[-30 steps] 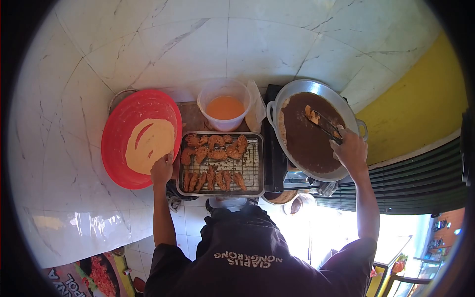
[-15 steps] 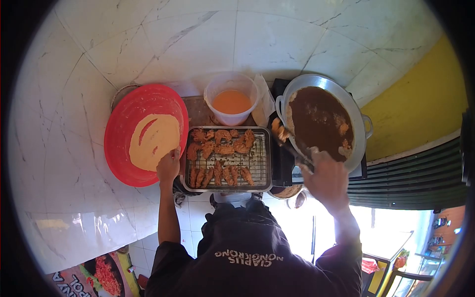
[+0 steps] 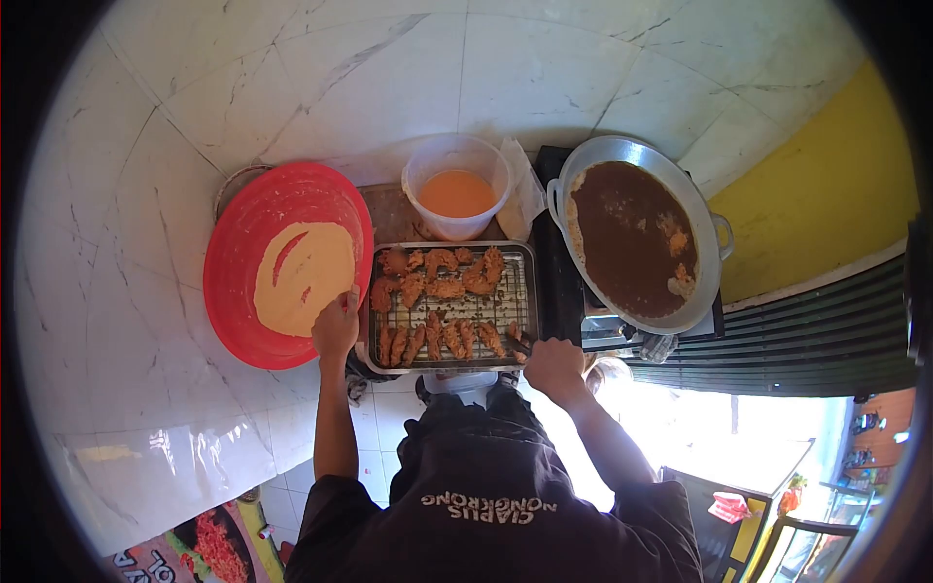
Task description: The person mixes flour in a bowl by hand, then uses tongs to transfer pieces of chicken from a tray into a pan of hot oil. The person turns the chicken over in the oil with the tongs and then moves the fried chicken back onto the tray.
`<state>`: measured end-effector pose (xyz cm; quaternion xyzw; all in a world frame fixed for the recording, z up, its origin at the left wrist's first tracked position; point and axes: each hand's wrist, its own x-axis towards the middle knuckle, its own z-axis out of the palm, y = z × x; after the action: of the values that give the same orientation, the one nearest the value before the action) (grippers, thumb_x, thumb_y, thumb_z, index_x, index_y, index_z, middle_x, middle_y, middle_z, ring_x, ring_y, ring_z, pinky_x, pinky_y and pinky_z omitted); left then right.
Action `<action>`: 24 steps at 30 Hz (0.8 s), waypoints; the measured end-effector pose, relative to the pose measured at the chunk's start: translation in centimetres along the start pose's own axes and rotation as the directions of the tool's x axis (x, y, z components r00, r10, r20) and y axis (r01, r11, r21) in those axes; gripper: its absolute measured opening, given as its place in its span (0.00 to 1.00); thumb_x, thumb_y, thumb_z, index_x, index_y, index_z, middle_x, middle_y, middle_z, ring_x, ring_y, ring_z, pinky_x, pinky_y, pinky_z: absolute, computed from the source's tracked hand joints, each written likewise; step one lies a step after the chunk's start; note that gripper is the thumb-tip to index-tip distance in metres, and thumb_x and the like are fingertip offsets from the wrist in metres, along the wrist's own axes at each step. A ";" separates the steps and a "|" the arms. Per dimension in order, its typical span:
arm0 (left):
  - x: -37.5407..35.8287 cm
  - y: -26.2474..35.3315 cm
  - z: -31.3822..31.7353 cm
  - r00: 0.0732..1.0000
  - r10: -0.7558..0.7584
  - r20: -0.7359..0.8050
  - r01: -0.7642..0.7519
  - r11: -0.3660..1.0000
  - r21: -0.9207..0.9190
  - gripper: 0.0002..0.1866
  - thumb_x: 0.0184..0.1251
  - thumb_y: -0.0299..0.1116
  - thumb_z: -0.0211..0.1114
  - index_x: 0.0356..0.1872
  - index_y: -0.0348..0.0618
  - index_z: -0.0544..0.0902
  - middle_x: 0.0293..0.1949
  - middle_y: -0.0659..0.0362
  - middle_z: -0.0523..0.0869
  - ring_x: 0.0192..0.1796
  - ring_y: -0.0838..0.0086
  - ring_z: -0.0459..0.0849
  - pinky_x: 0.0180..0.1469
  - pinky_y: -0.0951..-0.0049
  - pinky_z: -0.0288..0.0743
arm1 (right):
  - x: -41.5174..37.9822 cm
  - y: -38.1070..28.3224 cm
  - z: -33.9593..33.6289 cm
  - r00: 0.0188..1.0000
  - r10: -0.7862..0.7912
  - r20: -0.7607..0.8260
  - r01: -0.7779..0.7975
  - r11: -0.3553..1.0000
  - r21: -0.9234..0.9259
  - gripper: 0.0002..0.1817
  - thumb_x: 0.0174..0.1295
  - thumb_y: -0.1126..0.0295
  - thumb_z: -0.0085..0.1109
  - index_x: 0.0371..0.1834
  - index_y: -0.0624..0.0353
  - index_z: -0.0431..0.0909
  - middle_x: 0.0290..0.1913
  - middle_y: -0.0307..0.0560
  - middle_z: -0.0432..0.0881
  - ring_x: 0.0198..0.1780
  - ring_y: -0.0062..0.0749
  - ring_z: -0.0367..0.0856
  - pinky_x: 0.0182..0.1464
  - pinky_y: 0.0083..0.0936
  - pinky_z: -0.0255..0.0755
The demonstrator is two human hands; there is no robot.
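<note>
My right hand (image 3: 559, 369) is closed around dark tongs (image 3: 526, 344), whose tips reach over the right front corner of a metal tray with a wire rack (image 3: 507, 291). At those tips is a fried chicken piece (image 3: 514, 335), beside a front row of fried pieces (image 3: 454, 339). More crisp pieces (image 3: 445, 288) lie in the rack's back half. My left hand (image 3: 336, 327) grips the near right rim of a large red basin (image 3: 231, 282), which leans toward me and holds pale flour (image 3: 321, 262).
A translucent bucket of orange liquid (image 3: 457, 194) stands behind the tray, with a plastic bag (image 3: 522, 194) beside it. To the right, a wide metal wok (image 3: 641, 151) of dark oil sits on a stove (image 3: 569, 282), bits floating in it. Marble-look tiles (image 3: 389, 78) rise behind.
My right hand has swung left and toward me from the wok, carrying the chicken piece in the tongs to the tray's front right corner. My left hand stays on the basin rim.
</note>
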<state>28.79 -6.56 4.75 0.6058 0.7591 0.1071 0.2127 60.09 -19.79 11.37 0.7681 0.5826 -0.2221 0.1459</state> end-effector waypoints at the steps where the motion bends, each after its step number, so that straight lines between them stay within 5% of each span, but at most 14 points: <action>1: 0.1 0.0 0.0 1.000 0.004 0.003 -0.004 1.000 0.003 0.34 0.67 0.66 0.39 0.50 0.51 0.83 0.43 0.49 0.86 0.48 0.50 0.82 0.51 0.55 0.73 | 0.2 -0.1 0.3 1.000 -0.013 0.018 0.013 1.000 0.004 0.16 0.54 0.63 0.52 0.37 0.61 0.84 0.41 0.54 0.84 0.46 0.49 0.83 0.47 0.39 0.77; 4: 0.1 0.1 -0.1 1.000 -0.015 0.012 0.015 1.000 0.014 0.34 0.67 0.66 0.39 0.50 0.51 0.83 0.43 0.49 0.86 0.48 0.50 0.82 0.50 0.55 0.73 | 0.6 -0.8 -0.3 0.993 0.006 0.117 -0.012 0.999 0.049 0.17 0.53 0.63 0.52 0.40 0.61 0.83 0.44 0.57 0.83 0.49 0.50 0.82 0.49 0.40 0.77; 11: -0.1 0.2 0.0 1.000 -0.014 0.003 0.014 1.000 0.017 0.34 0.67 0.66 0.40 0.50 0.50 0.83 0.42 0.49 0.86 0.48 0.50 0.82 0.50 0.55 0.74 | 1.3 -0.2 0.6 0.997 0.026 0.074 -0.035 0.991 0.132 0.17 0.52 0.63 0.53 0.41 0.61 0.83 0.43 0.58 0.83 0.48 0.51 0.83 0.50 0.42 0.76; 14: 0.0 -0.1 0.2 1.000 -0.009 -0.012 0.009 1.000 0.013 0.34 0.67 0.66 0.40 0.50 0.50 0.83 0.42 0.49 0.86 0.48 0.50 0.82 0.50 0.54 0.74 | 0.4 0.6 -0.7 0.993 0.028 0.118 -0.038 0.995 0.087 0.26 0.59 0.49 0.54 0.43 0.64 0.82 0.45 0.62 0.82 0.50 0.54 0.81 0.52 0.42 0.75; 17: 0.1 0.0 0.1 1.000 -0.002 -0.010 0.002 1.000 0.016 0.34 0.68 0.66 0.40 0.50 0.50 0.82 0.43 0.49 0.86 0.48 0.50 0.82 0.50 0.54 0.73 | -1.9 1.6 -3.3 0.998 0.009 0.056 -0.016 0.992 0.126 0.27 0.60 0.49 0.55 0.44 0.65 0.81 0.40 0.63 0.82 0.47 0.53 0.82 0.50 0.43 0.75; 22: -0.1 0.3 0.0 1.000 -0.013 -0.008 0.014 1.000 0.016 0.34 0.68 0.65 0.39 0.51 0.49 0.81 0.43 0.49 0.86 0.48 0.49 0.82 0.51 0.54 0.73 | -6.4 5.5 -9.4 0.912 -0.006 -0.410 0.081 0.983 0.166 0.23 0.53 0.55 0.63 0.44 0.65 0.79 0.38 0.60 0.82 0.39 0.51 0.84 0.43 0.39 0.78; 24: 0.3 -0.4 0.6 0.999 0.018 -0.029 -0.018 1.000 0.011 0.35 0.68 0.65 0.38 0.51 0.49 0.81 0.42 0.48 0.86 0.48 0.49 0.82 0.52 0.54 0.73 | -7.2 7.7 -12.6 0.893 0.066 -0.445 0.008 0.987 0.162 0.22 0.52 0.57 0.65 0.43 0.64 0.79 0.37 0.59 0.83 0.39 0.50 0.84 0.43 0.38 0.78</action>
<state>28.66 -6.47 4.02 0.6122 0.7571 0.1137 0.1976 67.99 -21.82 25.58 0.8165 0.5692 -0.0825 -0.0510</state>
